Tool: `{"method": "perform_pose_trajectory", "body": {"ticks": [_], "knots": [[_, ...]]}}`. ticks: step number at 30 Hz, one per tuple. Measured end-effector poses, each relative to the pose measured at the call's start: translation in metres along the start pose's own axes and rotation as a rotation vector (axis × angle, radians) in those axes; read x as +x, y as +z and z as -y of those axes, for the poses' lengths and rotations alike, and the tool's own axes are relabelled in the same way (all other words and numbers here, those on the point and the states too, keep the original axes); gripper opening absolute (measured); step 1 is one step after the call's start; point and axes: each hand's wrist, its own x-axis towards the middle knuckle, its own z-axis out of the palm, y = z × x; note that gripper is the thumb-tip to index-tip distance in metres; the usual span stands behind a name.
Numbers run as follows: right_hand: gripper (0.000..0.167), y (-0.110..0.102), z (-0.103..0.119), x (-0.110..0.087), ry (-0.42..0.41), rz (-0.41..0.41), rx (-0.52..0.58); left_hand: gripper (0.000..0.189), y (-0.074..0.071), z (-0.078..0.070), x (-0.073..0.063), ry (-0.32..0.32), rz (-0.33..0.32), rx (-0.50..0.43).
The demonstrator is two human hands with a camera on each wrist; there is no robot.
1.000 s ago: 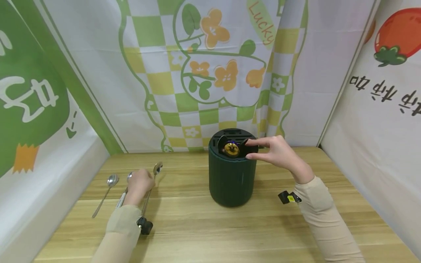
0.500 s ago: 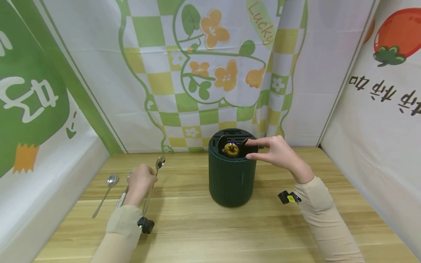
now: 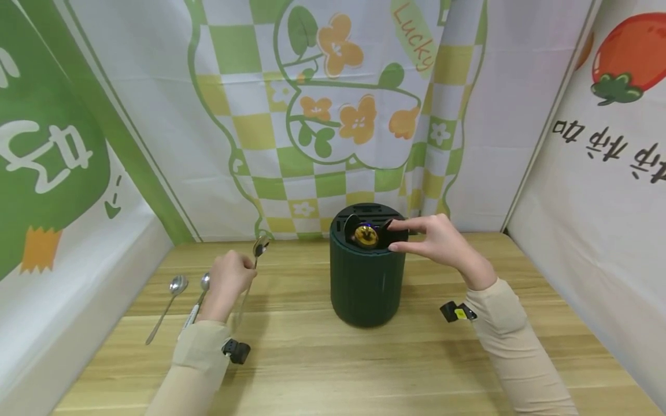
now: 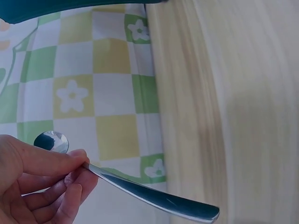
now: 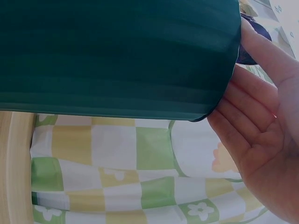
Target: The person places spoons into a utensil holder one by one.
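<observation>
My left hand (image 3: 228,283) pinches a long-handled metal spoon (image 4: 156,196) between thumb and fingers. The spoon's bowl (image 3: 261,247) points up and away, and its handle slants down toward the table. My right hand (image 3: 442,245) touches the right side of the rim of a dark green ribbed utensil holder (image 3: 366,289), its fingers fairly straight. In the right wrist view, the fingers (image 5: 247,100) lie against the holder's edge. A shiny gold-and-purple rounded piece (image 3: 366,236) sits in the holder's top opening, between dark curved pieces; their kind is unclear.
On the table's left lie a metal spoon (image 3: 178,285) and another spoon with a whitish handle (image 3: 189,319), partly behind my left arm. The holder has a slotted black top (image 3: 368,209). A patterned cloth (image 3: 333,144) hangs behind the wooden table (image 3: 312,370).
My left hand has lifted the spoon off the table and moved it slightly right and away. The right hand and the holder have stayed in place.
</observation>
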Motion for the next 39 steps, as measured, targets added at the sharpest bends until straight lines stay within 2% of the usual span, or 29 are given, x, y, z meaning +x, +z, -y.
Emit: {"method": "perform_pose_trajectory", "body": {"ticks": [8, 14, 33, 39], "knots": [[0.039, 0.000, 0.001, 0.001, -0.002, 0.000, 0.009, 0.010, -0.003, -0.013, -0.001, 0.014, -0.043, -0.002], [0.039, 0.001, -0.001, 0.001, -0.007, -0.005, -0.002, 0.011, -0.007, -0.022, -0.001, 0.009, -0.044, -0.001], [0.039, 0.000, 0.000, 0.000, 0.013, 0.000, 0.002, 0.012, -0.011, -0.047, -0.006, 0.075, -0.098, -0.113], [0.040, 0.000, 0.001, -0.001, 0.012, -0.002, 0.009, 0.014, -0.013, -0.057, -0.006, 0.090, -0.113, -0.116]]}}
